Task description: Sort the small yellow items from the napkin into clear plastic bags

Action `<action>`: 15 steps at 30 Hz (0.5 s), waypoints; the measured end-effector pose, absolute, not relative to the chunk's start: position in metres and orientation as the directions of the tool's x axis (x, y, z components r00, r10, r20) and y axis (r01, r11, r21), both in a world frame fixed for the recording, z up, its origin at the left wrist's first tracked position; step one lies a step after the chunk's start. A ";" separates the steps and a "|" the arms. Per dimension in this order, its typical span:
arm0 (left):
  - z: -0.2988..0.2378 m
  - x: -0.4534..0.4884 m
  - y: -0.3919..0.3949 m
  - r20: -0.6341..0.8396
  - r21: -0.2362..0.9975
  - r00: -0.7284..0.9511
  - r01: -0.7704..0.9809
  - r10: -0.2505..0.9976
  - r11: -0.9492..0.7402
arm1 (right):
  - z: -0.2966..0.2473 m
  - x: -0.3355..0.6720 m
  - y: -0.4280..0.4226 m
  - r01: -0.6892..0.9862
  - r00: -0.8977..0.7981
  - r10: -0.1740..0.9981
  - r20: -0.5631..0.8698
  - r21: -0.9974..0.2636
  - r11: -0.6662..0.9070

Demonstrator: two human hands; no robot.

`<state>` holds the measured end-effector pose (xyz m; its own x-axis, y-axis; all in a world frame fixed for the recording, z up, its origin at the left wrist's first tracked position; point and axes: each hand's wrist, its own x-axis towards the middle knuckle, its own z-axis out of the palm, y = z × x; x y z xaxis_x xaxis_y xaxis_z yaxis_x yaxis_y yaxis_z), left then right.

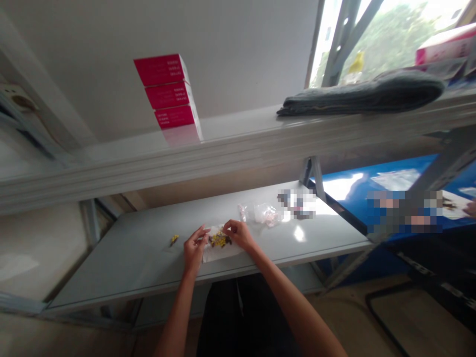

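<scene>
A small heap of yellow and dark brown pieces [220, 240] lies on a white sheet [219, 255] on the grey table. At the sheet's left edge is my left hand [194, 246], its fingers bent but apart beside the heap. My right hand [240, 234] reaches over the sheet's right side, fingertips pinched together above the pieces. Whatever those fingertips hold is too small to make out. Left of my left hand, a separate little yellow and brown cluster [174, 240] rests on the table.
Clear plastic bags [265, 214] with pinkish contents lie right of the sheet, near blurred-out items. Above the table runs a shelf [238, 153] with stacked red boxes [169, 91] and a folded grey cloth [360, 94]. Another person's hand [471, 208] shows at a blue table [345, 186] on the right.
</scene>
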<state>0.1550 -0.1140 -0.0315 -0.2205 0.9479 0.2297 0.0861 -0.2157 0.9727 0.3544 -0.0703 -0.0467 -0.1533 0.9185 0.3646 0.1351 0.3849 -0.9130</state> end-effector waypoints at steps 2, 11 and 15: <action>-0.033 0.155 -0.113 0.225 0.973 -0.224 0.101 0.948 -0.207 | -0.047 0.354 -0.070 0.118 -0.135 0.921 0.366 -0.917 0.382; -0.041 0.150 -0.109 0.270 0.940 -0.191 0.266 0.944 -0.215 | -0.049 0.354 -0.070 0.116 -0.122 0.930 0.346 -0.926 0.359; -0.040 0.151 -0.110 0.281 0.940 -0.183 0.250 0.942 -0.232 | -0.047 0.354 -0.071 0.166 -0.142 0.926 0.349 -0.914 0.369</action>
<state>0.1506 -0.1098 -0.0402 -0.1832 0.9419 0.2814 0.2496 -0.2323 0.9401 0.3544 -0.0710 -0.0474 -0.1416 0.9265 0.3486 0.1663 0.3694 -0.9143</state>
